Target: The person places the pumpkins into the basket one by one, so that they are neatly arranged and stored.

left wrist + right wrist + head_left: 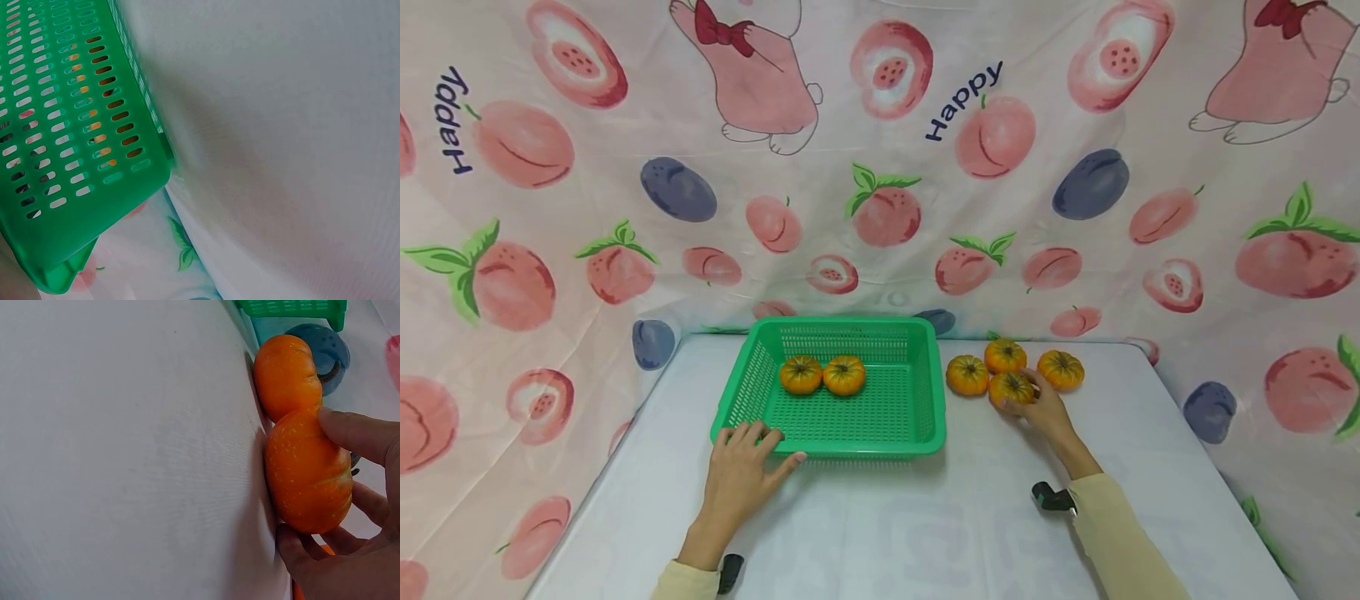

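Observation:
A green plastic basket [925, 425] stands on the table with two small orange pumpkins [801, 375] side by side inside it. My left hand [741, 471] rests at its front left corner, fingers laid over the rim and thumb spread to the right. To the right of the basket, my right hand [1047, 412] grips a small pumpkin [306, 475] between thumb and fingers, close to the tabletop. Touching it in the right wrist view is another pumpkin [286, 378]. One more pumpkin [1004, 356] sits behind the gripped one, and another [1061, 371] lies to its right.
A white cloth [925, 533] covers the table. Behind it hangs a pink fabric backdrop [820, 192] printed with peaches and rabbits. Dark wrist devices [1052, 497] are worn at both sleeves. The basket's slotted side wall [75, 125] fills the left of the left wrist view.

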Motion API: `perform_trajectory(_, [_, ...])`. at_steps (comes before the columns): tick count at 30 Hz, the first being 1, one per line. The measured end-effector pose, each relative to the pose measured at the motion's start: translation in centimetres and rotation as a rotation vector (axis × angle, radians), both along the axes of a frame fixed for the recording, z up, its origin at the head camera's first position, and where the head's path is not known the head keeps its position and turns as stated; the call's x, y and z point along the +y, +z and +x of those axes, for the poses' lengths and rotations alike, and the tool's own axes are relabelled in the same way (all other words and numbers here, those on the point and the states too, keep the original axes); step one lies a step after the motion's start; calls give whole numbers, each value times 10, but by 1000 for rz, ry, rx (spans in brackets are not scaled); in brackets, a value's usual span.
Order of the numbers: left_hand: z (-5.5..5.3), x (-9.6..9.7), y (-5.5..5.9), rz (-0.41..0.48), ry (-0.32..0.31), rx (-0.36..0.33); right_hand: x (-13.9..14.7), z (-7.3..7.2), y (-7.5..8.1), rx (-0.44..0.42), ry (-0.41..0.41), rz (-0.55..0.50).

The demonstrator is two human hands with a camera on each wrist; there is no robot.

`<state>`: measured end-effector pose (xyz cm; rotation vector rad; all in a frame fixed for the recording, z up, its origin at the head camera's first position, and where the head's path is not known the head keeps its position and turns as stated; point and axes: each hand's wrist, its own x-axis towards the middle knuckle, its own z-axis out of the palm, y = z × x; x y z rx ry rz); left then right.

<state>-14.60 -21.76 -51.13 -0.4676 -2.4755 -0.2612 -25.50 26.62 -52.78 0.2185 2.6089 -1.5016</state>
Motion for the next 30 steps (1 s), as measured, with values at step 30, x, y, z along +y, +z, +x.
perform_trajectory(30, [-1,0,-1,4,7,1,-2,13,25,-21,-18,-10])
